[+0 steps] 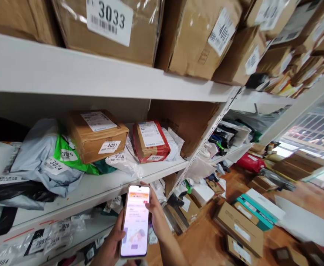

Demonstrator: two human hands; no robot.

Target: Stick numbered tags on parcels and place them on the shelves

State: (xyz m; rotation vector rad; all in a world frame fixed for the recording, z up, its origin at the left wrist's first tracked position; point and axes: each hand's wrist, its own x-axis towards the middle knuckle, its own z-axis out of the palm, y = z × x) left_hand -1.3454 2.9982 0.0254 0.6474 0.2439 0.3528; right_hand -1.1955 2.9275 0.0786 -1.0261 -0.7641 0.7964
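Note:
A smartphone (135,221) with a lit screen is held upright in front of the lower shelf. My left hand (114,236) grips its left edge, the thumb lying along the side. My right hand (154,210) wraps the right edge, its thumb over the upper part of the screen. Just beyond the phone, on the shelf, stand a brown box labelled 4001 (95,138) and a red and brown box (151,142). Beside them lie a green parcel bag (67,153), a white bag labelled 3038 (123,159) and a grey bag labelled 3024 (48,159).
A white shelf board (95,66) above carries several large labelled cartons (201,37). Bagged parcels (45,240) fill the level below. To the right, on the brown floor (198,244), lie stacked cartons (239,227), a teal box (256,212) and a red parcel (250,162).

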